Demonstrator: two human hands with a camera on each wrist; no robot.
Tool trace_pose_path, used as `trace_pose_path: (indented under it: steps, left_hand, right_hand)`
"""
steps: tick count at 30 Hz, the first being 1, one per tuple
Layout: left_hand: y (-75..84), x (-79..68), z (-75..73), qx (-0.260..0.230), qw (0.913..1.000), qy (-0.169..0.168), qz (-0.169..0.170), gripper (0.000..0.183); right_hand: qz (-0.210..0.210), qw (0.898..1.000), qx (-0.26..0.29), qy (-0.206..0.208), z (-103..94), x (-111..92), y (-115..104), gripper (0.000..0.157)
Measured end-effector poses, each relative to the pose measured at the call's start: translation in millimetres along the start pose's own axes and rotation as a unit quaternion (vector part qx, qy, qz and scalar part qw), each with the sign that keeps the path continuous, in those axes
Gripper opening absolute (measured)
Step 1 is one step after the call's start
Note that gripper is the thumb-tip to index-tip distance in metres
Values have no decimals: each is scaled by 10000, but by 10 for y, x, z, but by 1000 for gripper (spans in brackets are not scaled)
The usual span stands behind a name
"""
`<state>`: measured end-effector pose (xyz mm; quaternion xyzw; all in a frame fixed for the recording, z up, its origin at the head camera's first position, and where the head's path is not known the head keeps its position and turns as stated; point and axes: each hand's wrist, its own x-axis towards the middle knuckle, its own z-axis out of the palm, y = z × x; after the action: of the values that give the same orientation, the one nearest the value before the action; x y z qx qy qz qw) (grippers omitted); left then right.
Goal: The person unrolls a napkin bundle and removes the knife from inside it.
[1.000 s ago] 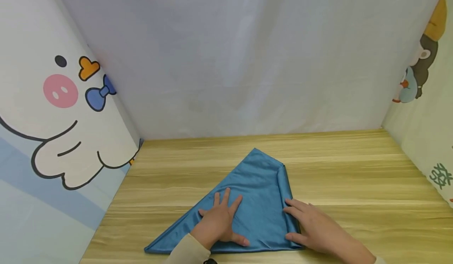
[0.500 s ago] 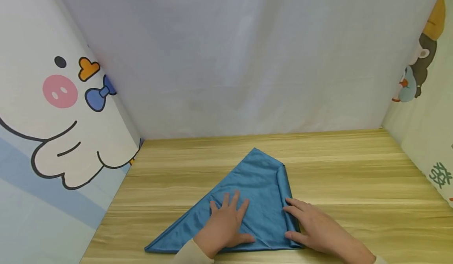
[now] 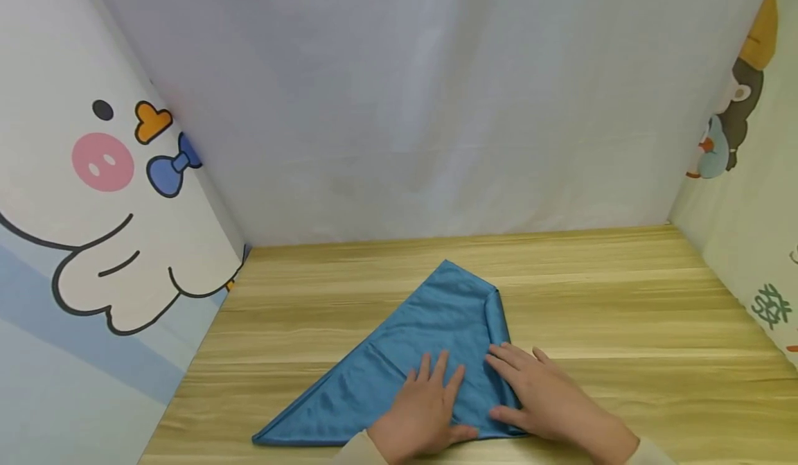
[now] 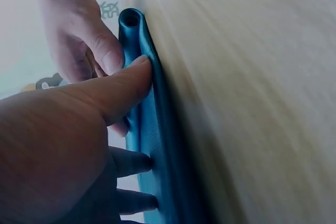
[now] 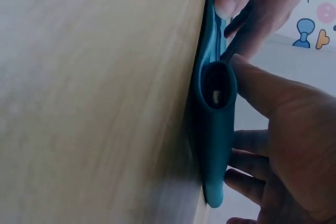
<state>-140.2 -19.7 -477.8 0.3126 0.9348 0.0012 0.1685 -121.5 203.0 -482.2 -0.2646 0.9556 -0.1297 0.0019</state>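
Note:
A shiny blue satin cloth [image 3: 430,319] lies folded in a pointed, roughly triangular shape, its right side turned into a narrow roll [image 3: 497,319]. My left hand [image 3: 424,409] rests on the cloth near its front edge, fingers spread and thumb pointing right. My right hand [image 3: 548,396] lies across the near part of the roll, its fingertips and thumb touching the cloth just left of it. In the right wrist view, the hollow end of the roll [image 5: 199,90] faces the camera, with the right fingers [image 5: 249,142] along its top. Part of the roll is hidden under that hand.
The cloth lies on a wood-grain table [image 3: 623,299]. A pale grey curtain [image 3: 399,104] stands behind it. On the left is a panel with a cartoon duck [image 3: 93,243]; a printed panel [image 3: 736,229] borders the right side.
My left hand has slid right across the cloth, closer to the right hand. My right hand has shifted slightly left, reaching further over the roll. A crease shows where the left hand was.

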Motion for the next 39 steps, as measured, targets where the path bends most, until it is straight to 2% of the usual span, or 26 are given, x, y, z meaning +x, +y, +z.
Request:
trace_pose_path:
  steps: [15,23,31,35,39]
  left_hand:
    - [-17,5,34,69,9998,150,64,89]
    - [-13,12,30,115,9999,114,50,89]
    - [-12,13,25,65,10000,39,16,89]
    - [-21,7,30,40,10000,61,53,89]
    - [-29,17,54,18,10000,46,44,89]
  right_hand:
    - [123,9997,-46,-194,7,21,-14,72]
    - [313,9990,-168,-288,0,24,-13,67]
    - [478,9987,-159,-110,-10,-2,-12,59]
    - [600,9982,-45,-58,-28,-31,6,57]
    - [759,9966,298,-110,-51,-78,63,56]
